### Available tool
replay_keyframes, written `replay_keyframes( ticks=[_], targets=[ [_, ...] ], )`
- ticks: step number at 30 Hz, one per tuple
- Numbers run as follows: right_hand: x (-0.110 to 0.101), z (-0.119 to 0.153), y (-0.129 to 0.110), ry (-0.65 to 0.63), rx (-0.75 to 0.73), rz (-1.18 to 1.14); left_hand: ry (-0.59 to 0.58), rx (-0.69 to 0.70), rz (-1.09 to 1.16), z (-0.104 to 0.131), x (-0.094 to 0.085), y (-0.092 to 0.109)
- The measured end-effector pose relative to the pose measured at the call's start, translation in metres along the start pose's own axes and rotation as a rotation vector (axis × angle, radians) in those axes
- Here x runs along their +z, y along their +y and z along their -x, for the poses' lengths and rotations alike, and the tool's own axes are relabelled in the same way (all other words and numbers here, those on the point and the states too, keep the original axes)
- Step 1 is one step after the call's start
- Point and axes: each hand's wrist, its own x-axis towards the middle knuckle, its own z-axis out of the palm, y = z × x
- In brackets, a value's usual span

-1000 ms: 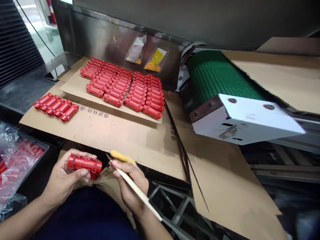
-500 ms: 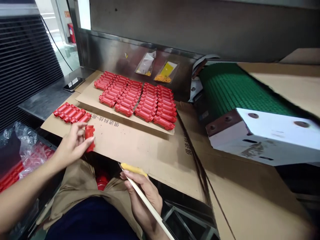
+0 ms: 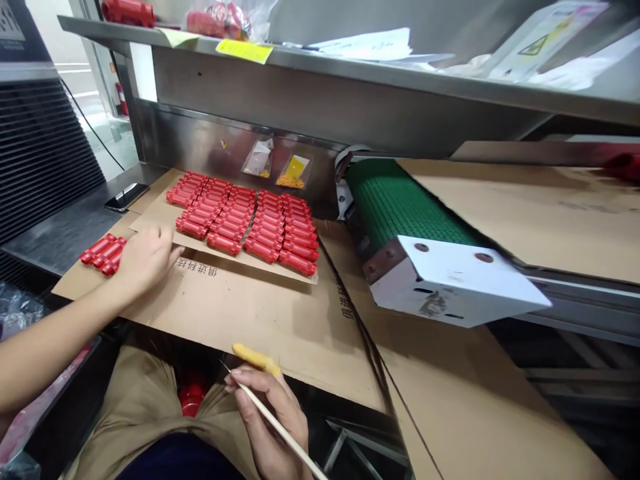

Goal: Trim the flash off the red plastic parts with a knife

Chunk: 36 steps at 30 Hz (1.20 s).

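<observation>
Red parts [image 3: 103, 252] beside curled left hand [image 3: 147, 257]

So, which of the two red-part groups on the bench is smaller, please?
The short row at far left, beside the left hand; the larger group, on the upper cardboard sheet, fills several rows.

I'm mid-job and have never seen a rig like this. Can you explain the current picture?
No robot arms here: a camera worn on a person's head looks forward and down at their own hands. The right hand holds a slim pointed tool; one finger wears a yellow cover. The left hand is over the cardboard, beside a small group of red parts; whether it grips anything is hidden. More red parts lie in rows behind. To the right is a green belt.
</observation>
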Motion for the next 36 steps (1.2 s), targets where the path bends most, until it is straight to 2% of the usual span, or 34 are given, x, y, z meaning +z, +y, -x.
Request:
replay_keyframes(
  ticks=[4,6,7,8,10,12,14,16,18,20,23,27,29,31,34,36],
  targets=[
    [0.004,-0.007,-0.006,0.006,-0.027,-0.101,0.035,0.09,0.112,-0.058,-0.002,0.01],
    [0.002,-0.007,-0.006,0.013,-0.037,-0.095,0.043,0.117,0.188,-0.068,-0.004,0.008],
    [0.001,-0.007,-0.004,0.016,-0.025,-0.08,0.049,0.124,0.23,-0.064,-0.006,0.006],
    [-0.001,-0.006,-0.002,0.015,-0.001,-0.058,0.053,0.126,0.276,-0.056,-0.009,0.002],
    [-0.005,-0.005,0.004,0.006,0.081,-0.02,0.041,0.122,0.379,-0.024,-0.015,-0.006],
    [-0.006,-0.007,0.007,-0.002,0.197,-0.057,-0.02,0.119,0.502,0.021,-0.021,-0.008],
    [-0.004,-0.012,0.006,0.002,0.315,-0.175,-0.152,0.131,0.688,0.07,-0.021,-0.002],
    [-0.002,-0.019,0.002,-0.025,0.402,-0.281,-0.403,-0.037,1.158,0.114,-0.015,0.012],
    [0.0,-0.024,-0.003,-0.122,0.451,-0.308,-0.491,-0.196,1.387,0.148,-0.006,0.028],
    [0.002,-0.025,-0.005,-0.191,0.484,-0.3,-0.488,-0.332,1.487,0.169,0.005,0.041],
    [0.004,-0.017,-0.002,-0.201,0.492,-0.279,-0.394,-0.484,1.498,0.184,0.015,0.049],
    [0.006,-0.006,0.003,-0.187,0.407,-0.198,-0.332,-0.594,1.48,0.189,0.016,0.051],
    [0.006,-0.005,0.002,-0.165,0.346,-0.142,-0.292,-0.586,1.467,0.191,0.014,0.052],
    [0.005,-0.005,-0.001,-0.143,0.296,-0.068,-0.196,-0.523,1.434,0.193,0.013,0.053],
    [0.006,-0.005,-0.006,-0.141,0.305,-0.003,-0.026,-0.373,1.433,0.196,0.014,0.055],
    [0.01,-0.003,-0.008,-0.15,0.316,-0.016,0.011,-0.38,1.512,0.196,0.016,0.059]
  ],
)
